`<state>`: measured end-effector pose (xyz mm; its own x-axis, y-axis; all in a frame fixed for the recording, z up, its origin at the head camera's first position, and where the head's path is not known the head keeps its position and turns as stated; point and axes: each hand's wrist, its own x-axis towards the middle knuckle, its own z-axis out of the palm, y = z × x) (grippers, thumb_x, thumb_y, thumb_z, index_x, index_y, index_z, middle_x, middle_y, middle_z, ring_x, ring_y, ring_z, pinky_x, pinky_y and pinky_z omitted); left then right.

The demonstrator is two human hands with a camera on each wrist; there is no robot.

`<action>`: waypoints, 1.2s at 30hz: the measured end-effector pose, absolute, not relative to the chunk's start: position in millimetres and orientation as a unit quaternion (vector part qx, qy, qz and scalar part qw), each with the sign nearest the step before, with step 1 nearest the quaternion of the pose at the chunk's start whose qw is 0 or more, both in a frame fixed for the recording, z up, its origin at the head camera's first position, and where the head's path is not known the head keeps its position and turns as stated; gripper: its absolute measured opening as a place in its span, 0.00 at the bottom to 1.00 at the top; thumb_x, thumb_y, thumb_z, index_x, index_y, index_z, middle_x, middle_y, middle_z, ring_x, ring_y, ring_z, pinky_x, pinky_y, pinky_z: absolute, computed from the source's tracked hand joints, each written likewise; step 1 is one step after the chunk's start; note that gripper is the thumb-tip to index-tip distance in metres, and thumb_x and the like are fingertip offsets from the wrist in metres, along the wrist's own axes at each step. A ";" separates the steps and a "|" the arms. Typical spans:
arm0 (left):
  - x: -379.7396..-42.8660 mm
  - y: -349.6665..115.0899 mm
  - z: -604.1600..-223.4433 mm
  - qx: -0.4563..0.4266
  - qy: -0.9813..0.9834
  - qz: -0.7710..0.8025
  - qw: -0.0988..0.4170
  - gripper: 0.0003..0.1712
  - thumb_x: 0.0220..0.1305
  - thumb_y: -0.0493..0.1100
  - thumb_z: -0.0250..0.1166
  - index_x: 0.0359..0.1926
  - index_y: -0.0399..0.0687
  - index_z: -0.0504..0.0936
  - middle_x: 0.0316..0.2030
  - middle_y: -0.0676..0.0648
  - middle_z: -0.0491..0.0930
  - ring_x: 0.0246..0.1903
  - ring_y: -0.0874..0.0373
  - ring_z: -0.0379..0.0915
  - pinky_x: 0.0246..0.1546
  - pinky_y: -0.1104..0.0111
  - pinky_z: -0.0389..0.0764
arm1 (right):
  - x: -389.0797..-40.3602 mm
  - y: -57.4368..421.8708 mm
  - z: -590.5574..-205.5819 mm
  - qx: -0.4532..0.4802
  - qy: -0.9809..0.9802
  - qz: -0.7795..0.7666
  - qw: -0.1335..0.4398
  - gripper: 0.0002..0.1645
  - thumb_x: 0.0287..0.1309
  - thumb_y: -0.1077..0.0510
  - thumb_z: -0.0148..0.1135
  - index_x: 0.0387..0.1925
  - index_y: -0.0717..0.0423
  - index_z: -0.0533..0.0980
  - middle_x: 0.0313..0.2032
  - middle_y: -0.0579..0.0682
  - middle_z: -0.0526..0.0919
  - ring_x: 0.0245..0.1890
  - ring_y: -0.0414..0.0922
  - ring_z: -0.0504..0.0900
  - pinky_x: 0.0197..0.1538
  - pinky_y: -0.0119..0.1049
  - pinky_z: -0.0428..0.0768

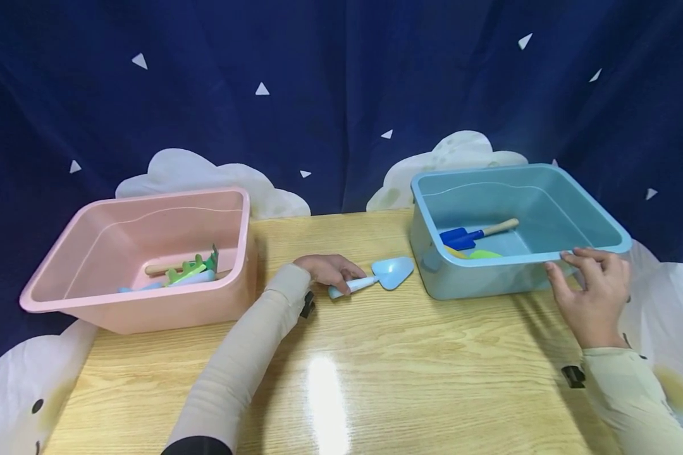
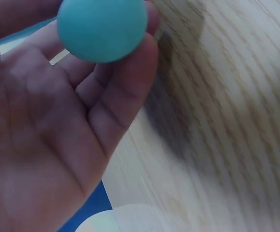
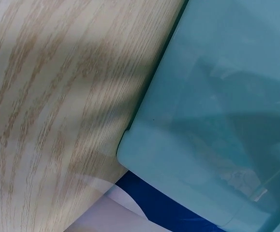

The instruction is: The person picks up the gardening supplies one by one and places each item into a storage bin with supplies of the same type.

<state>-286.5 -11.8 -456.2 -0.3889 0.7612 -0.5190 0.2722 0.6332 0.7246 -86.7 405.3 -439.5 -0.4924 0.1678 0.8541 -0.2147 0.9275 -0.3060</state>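
A light blue toy shovel (image 1: 393, 273) lies between two bins, blade toward the blue bin on the right. My left hand (image 1: 329, 270) grips its handle, fingers curled round it from above. In the left wrist view, the rounded turquoise handle end (image 2: 102, 30) pokes out between thumb and fingers (image 2: 130, 82), close over the table. With my right hand (image 1: 594, 291) I hold the front rim of the blue bin (image 1: 523, 260) near its right corner, fingertips over the rim and thumb at its outer side. The right wrist view shows mostly the bin's wall (image 3: 202, 145).
Inside the blue bin lie a dark blue shovel (image 1: 467, 240) with a wooden handle and yellow and green pieces. A pink bin (image 1: 131, 313) on the left holds a green rake (image 1: 190, 272) and other toy tools. Behind the wooden table (image 1: 410, 366) hangs a dark blue curtain (image 1: 341, 95).
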 end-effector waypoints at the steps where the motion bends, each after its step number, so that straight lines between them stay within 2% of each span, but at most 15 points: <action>1: -286.0 -11.3 -454.9 0.331 0.789 0.267 0.443 0.35 0.60 0.33 0.65 0.68 0.54 0.73 0.48 0.47 0.82 0.45 0.59 0.73 0.49 0.71 0.75 | -86.5 405.3 -439.6 0.013 -0.843 0.189 0.503 0.46 0.60 0.28 0.57 0.38 0.73 0.80 0.43 0.75 0.76 0.45 0.72 0.70 0.59 0.37 0.57; 4: -285.1 -10.1 -451.0 0.331 0.796 0.255 0.439 0.35 0.59 0.32 0.66 0.67 0.55 0.74 0.47 0.47 0.82 0.45 0.59 0.73 0.48 0.71 0.75 | -86.4 405.2 -439.6 0.013 -0.843 0.189 0.503 0.46 0.60 0.28 0.57 0.38 0.74 0.80 0.43 0.75 0.76 0.45 0.72 0.70 0.58 0.39 0.57; 10: -285.2 -9.8 -447.5 0.323 0.799 0.264 0.433 0.33 0.58 0.30 0.67 0.65 0.53 0.77 0.43 0.48 0.82 0.42 0.61 0.72 0.43 0.73 0.75 | -86.1 404.2 -438.0 0.016 -0.837 0.193 0.511 0.46 0.59 0.29 0.58 0.37 0.73 0.80 0.42 0.75 0.76 0.44 0.73 0.70 0.61 0.33 0.54; 15: -286.4 -14.9 -445.5 0.311 0.798 0.291 0.425 0.33 0.59 0.30 0.66 0.66 0.53 0.76 0.47 0.47 0.82 0.45 0.61 0.72 0.45 0.74 0.75 | -84.6 403.7 -435.8 0.011 -0.839 0.190 0.509 0.46 0.60 0.28 0.57 0.37 0.74 0.80 0.42 0.75 0.76 0.44 0.73 0.70 0.61 0.35 0.54; 20: -291.3 -22.3 -443.1 0.299 0.788 0.346 0.412 0.33 0.60 0.30 0.64 0.67 0.50 0.74 0.50 0.41 0.82 0.46 0.58 0.75 0.43 0.72 0.77 | -84.1 402.7 -434.5 0.012 -0.837 0.194 0.511 0.47 0.60 0.28 0.57 0.37 0.75 0.79 0.42 0.76 0.76 0.44 0.73 0.70 0.62 0.34 0.54; 25: -296.7 -30.0 -444.8 0.278 0.746 0.444 0.411 0.34 0.61 0.27 0.62 0.69 0.45 0.71 0.56 0.29 0.79 0.49 0.51 0.78 0.42 0.71 0.79 | -84.6 402.2 -435.2 0.016 -0.837 0.194 0.511 0.46 0.60 0.28 0.57 0.37 0.74 0.80 0.42 0.76 0.76 0.44 0.73 0.70 0.62 0.34 0.53; 26: -296.9 -31.0 -444.8 0.270 0.735 0.465 0.413 0.33 0.62 0.27 0.61 0.69 0.45 0.70 0.58 0.27 0.77 0.52 0.47 0.78 0.41 0.71 0.79 | -84.6 402.6 -435.7 0.016 -0.839 0.193 0.509 0.46 0.60 0.28 0.57 0.37 0.74 0.80 0.42 0.75 0.76 0.44 0.73 0.70 0.62 0.34 0.53; 29: -297.3 -32.6 -446.4 0.255 0.710 0.511 0.411 0.33 0.64 0.28 0.59 0.70 0.45 0.68 0.62 0.25 0.73 0.60 0.37 0.73 0.41 0.71 0.78 | -84.7 403.1 -436.5 0.016 -0.842 0.193 0.504 0.46 0.60 0.28 0.57 0.37 0.74 0.80 0.43 0.75 0.76 0.45 0.73 0.70 0.61 0.35 0.54; 32: -296.5 -31.6 -448.4 0.249 0.694 0.539 0.407 0.33 0.65 0.28 0.59 0.71 0.46 0.68 0.63 0.25 0.72 0.65 0.32 0.68 0.39 0.71 0.77 | -84.6 404.7 -437.2 0.013 -0.846 0.190 0.497 0.46 0.60 0.28 0.56 0.38 0.73 0.80 0.43 0.75 0.76 0.46 0.72 0.70 0.60 0.36 0.55; 36: -292.9 -27.7 -450.4 0.250 0.686 0.554 0.400 0.33 0.65 0.27 0.59 0.71 0.44 0.67 0.62 0.24 0.72 0.63 0.31 0.69 0.40 0.71 0.78 | -85.0 406.3 -438.2 0.014 -0.849 0.190 0.494 0.46 0.60 0.28 0.56 0.39 0.73 0.80 0.44 0.75 0.76 0.46 0.72 0.70 0.61 0.37 0.56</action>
